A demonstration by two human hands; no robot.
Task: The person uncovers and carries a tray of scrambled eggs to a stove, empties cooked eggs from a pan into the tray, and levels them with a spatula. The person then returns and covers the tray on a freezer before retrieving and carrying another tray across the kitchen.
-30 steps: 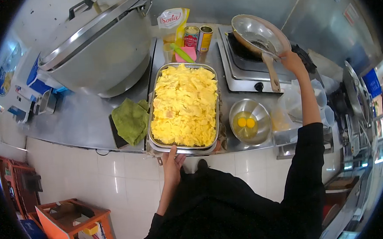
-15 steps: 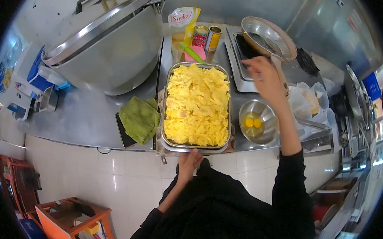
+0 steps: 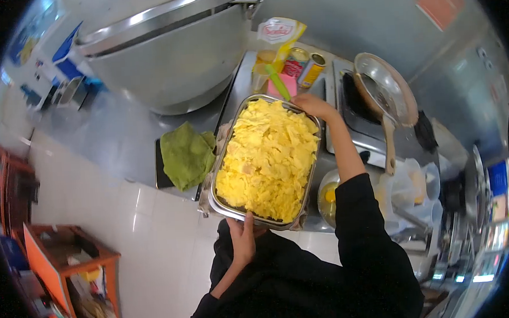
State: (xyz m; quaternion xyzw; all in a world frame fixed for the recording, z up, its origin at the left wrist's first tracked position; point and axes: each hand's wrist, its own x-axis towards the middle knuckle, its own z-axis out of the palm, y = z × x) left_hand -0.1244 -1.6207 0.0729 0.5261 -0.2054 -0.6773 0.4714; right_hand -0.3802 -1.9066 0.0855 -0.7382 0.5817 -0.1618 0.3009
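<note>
A rectangular metal tray [image 3: 306,192] heaped with yellow scrambled egg [image 3: 269,158] is in the middle of the view. My left hand [image 3: 242,238] grips its near edge, thumb on the rim and the other fingers hidden underneath. At the far right corner, my right hand [image 3: 316,105] is closed over the rim, with its fingertips partly out of sight. Right of the tray, a metal bowl [image 3: 325,211] with egg yolk in it is half covered by my right sleeve. A green folded cloth [image 3: 186,155] lies to the left on a dark flat object.
A large lidded pot [image 3: 169,60] stands at the back left. Behind the tray are a yellow-and-white pouch [image 3: 285,33], two cans [image 3: 311,69] and a green-handled tool [image 3: 277,83]. A frying pan [image 3: 397,88] rests tilted over the stove [image 3: 345,137]. An orange shelf [image 3: 55,264] is at lower left.
My right hand has come from near the frying pan to the tray's far right corner and closed on it. The view has turned, so the tray appears slanted. My left hand stays at the near edge.
</note>
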